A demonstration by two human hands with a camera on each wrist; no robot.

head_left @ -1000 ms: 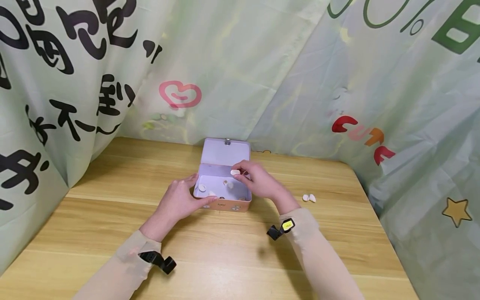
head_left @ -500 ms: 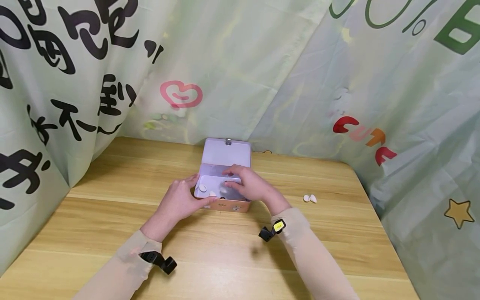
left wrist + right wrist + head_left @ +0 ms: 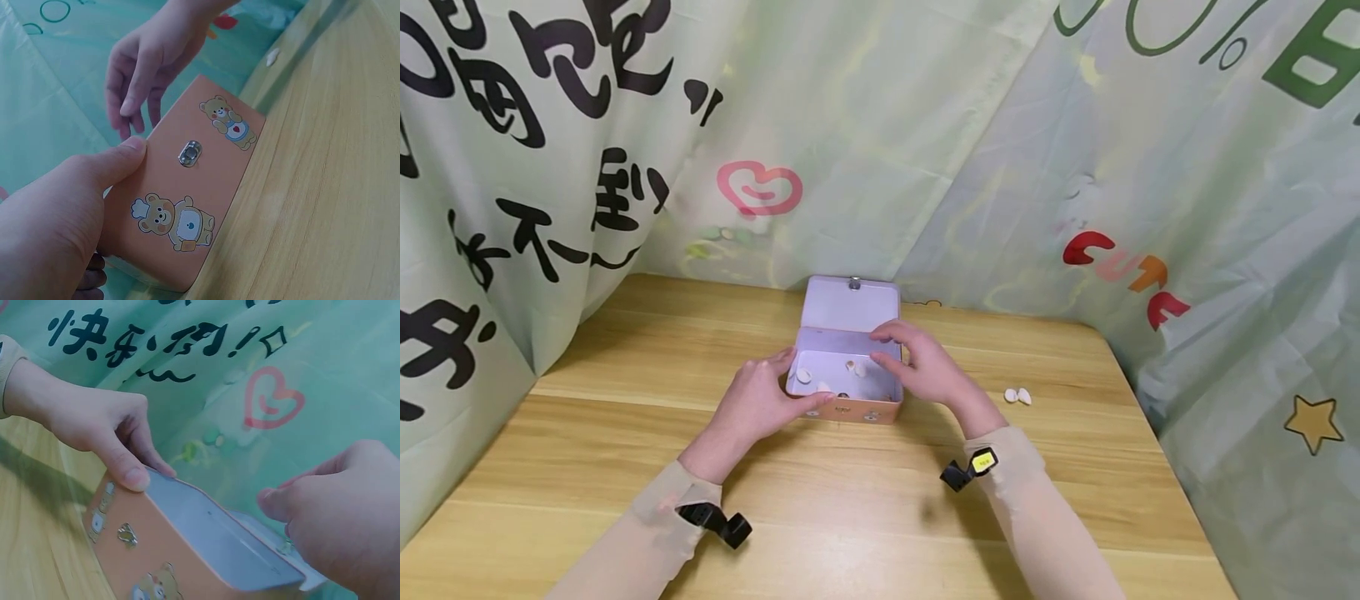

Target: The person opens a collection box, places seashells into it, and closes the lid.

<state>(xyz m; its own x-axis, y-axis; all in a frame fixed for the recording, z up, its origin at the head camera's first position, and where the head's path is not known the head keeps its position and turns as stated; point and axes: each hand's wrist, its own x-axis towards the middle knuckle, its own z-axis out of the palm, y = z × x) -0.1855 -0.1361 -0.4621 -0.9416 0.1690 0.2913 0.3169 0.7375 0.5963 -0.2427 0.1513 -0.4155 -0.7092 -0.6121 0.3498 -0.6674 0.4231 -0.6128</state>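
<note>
A hinged tin box [image 3: 842, 409], orange outside with bear pictures and lilac inside, stands on the table with its lid [image 3: 850, 303] tipped back. My left hand [image 3: 758, 398] grips its left end, thumb over the front rim and fingers around the side. Above the box's right end is my right hand [image 3: 925, 367], thumb and fingers apart with nothing visible between them. Inside the box lie several small, pale, shell-like pieces, one white piece [image 3: 803, 377] at the left and another piece [image 3: 860, 370] near the middle. A metal clasp [image 3: 190, 153] sits on the front wall.
Two small white pieces [image 3: 1018, 396] lie on the wooden table [image 3: 820, 517] to the right of the box. A printed cloth curtain [image 3: 880, 150] hangs behind the table and along both sides.
My right hand, holding a white piece a second ago, dipped into the box and has drawn back up and right without it. My left hand keeps its grip on the box.
</note>
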